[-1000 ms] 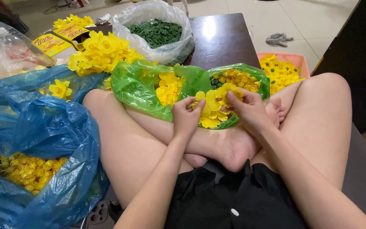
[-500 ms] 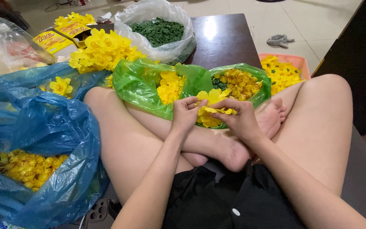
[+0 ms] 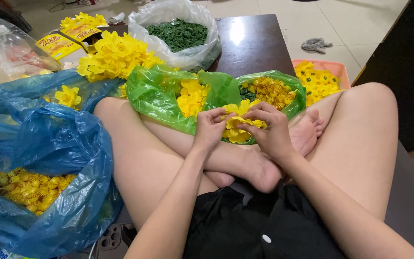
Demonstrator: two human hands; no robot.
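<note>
The person sits cross-legged, both hands meeting over the lap just above the crossed feet. The left hand (image 3: 210,128) has its fingers (image 3: 216,115) curled in and pinched on one side of a yellow flower (image 3: 238,125), thumb and forefinger close together. The right hand (image 3: 269,128) mirrors it, its fingers (image 3: 257,111) bent and pressed onto the petals from the other side, so the flower is held between the two hands with hardly any gap. The flower sits at the near lip of a green bag (image 3: 159,98) that rests on the shins, with more yellow petals (image 3: 191,96) inside and a heap of small yellow centres (image 3: 269,90) to the right. On the left a blue bag (image 3: 49,144) holds more yellow parts. Behind, on the dark table (image 3: 252,43), stands a clear bag (image 3: 168,14) of green pieces (image 3: 178,33), beside a pile of finished flowers (image 3: 116,55). An orange tray (image 3: 343,72) of yellow blooms lies off to the right.
</note>
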